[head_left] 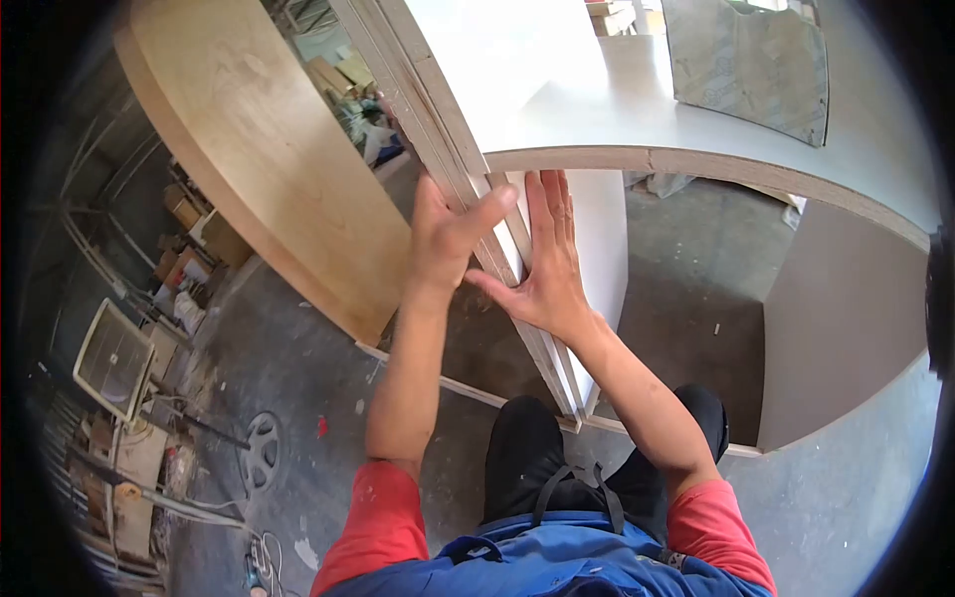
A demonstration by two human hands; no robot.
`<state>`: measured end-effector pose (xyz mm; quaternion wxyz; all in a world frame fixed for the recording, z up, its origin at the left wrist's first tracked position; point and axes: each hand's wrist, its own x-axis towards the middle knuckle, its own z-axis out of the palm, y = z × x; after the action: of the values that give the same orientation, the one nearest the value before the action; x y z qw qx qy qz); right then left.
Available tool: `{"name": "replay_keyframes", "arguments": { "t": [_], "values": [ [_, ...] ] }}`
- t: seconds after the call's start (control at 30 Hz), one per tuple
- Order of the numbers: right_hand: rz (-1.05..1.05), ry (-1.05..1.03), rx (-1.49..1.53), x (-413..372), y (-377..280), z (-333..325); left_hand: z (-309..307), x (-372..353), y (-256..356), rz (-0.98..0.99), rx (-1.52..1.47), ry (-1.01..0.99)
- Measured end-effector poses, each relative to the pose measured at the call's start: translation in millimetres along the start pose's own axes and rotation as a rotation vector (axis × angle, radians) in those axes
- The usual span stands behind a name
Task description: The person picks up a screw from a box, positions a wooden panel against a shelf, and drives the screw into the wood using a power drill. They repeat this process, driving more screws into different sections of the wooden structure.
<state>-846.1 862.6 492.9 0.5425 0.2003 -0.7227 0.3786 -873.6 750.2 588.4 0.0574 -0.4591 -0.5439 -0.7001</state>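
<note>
In the head view, an upright panel (438,109) made of layered boards runs from the top down towards my knees, its raw edge facing me. My left hand (445,227) is wrapped round its left side. The thumb lies across the edge and the fingers are mostly hidden behind the boards. On the other side, my right hand (554,264) presses flat against the white face, fingers stretched upward. Its thumb reaches over the edge towards the left hand. A white shelf board (587,159) with a curved raw edge meets the panel just above my right fingertips.
A curved plywood panel (259,149) stands on the left. On the right is a curved grey side panel (846,318), and a mirror-like rectangular sheet (751,70) stands on the shelf. A spoked wheel (263,450), cables and a framed lamp-like panel (114,358) are at far left.
</note>
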Motion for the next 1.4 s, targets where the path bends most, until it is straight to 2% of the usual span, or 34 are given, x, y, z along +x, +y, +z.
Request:
{"name": "replay_keyframes", "arguments": {
  "t": [0.17,0.23,0.33,0.47,0.53,0.67,0.73,0.83,0.9,0.97,1.03,1.17,1.23,1.33,1.37,1.4],
  "values": [
    [0.009,0.003,-0.048,-2.7,-0.6,3.7,-15.5,56.0,22.6,0.036,-0.347,0.044],
    [0.007,0.005,-0.052,-0.7,-1.2,3.8,-8.6,73.2,23.9,0.245,-0.111,0.104],
    [-0.012,0.012,-0.044,-0.2,-1.8,4.2,2.1,67.3,30.7,0.3,-0.092,0.127],
    [-0.013,-0.001,-0.051,0.2,-3.2,2.7,8.4,66.2,33.7,0.311,-0.137,0.166],
    [-0.014,-0.008,-0.056,-1.3,-5.3,2.7,10.3,64.6,36.4,0.293,-0.217,0.121],
    [-0.033,-0.006,-0.099,-1.4,-5.2,2.3,8.2,63.7,47.3,0.227,-0.164,0.036],
    [-0.042,-0.001,-0.097,1.6,-2.8,4.0,9.7,68.4,42.1,0.32,0.157,0.132],
    [-0.027,0.005,-0.084,-1.0,-5.3,-3.7,8.2,71.0,37.4,0.338,0.203,0.202],
    [0.047,-0.156,0.083,3.2,-5.4,-25.9,6.8,70.5,34.4,0.331,0.195,0.201],
    [0.364,-0.001,0.241,-0.2,24.3,-41.0,6.6,72.3,32.7,0.335,0.188,0.199],
    [0.407,0.051,0.196,20.6,27.2,-20.9,8.8,72.4,31.4,0.405,0.183,0.2],
    [0.516,0.217,0.056,51.9,23.5,13.3,17.4,70.7,40.8,0.347,0.157,0.184],
    [0.514,0.173,0.322,49.7,24.6,11.6,21.8,65.0,41.7,0.331,0.134,0.195],
    [0.555,0.174,0.253,52.7,10.8,7.4,24.6,63.0,43.5,0.341,0.144,0.23],
    [0.568,0.185,0.34,53.4,6.8,7.6,19.0,64.6,40.4,0.335,0.146,0.235],
    [0.576,0.183,0.341,52.1,9.8,9.7,11.1,67.8,36.3,0.407,0.226,0.179]
  ]
}}
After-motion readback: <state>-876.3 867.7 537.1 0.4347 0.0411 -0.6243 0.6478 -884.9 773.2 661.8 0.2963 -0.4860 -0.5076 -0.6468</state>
